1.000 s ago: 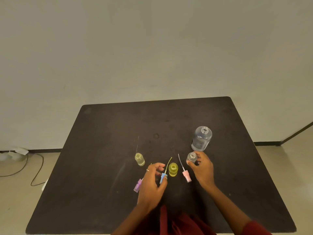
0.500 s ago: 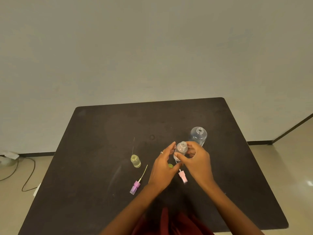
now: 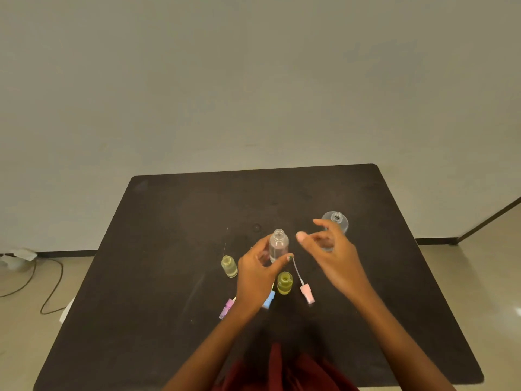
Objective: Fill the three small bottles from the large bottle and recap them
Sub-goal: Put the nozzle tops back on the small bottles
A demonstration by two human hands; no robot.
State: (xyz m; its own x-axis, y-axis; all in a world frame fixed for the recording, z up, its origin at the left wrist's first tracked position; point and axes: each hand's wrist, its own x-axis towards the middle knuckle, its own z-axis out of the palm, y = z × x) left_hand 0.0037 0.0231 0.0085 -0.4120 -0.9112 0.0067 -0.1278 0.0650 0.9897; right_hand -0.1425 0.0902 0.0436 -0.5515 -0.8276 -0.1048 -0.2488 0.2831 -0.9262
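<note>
My left hand (image 3: 258,273) grips the uncapped clear small bottle (image 3: 278,245) upright above the table (image 3: 169,221); my right hand (image 3: 328,249), fingers loosely spread, hovers before the large bottle (image 3: 337,220)

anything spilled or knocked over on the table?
No spill visible. All bottles stand upright and uncapped; the left hand holds the clear small bottle. Three spray caps, e.g. the pink cap, lie on their sides, as expected.

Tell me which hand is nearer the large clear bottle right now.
Right. The right hand reaches in front of the large clear bottle, overlapping it in view; contact unclear. The left hand is off to its left, holding the small clear bottle.
</note>
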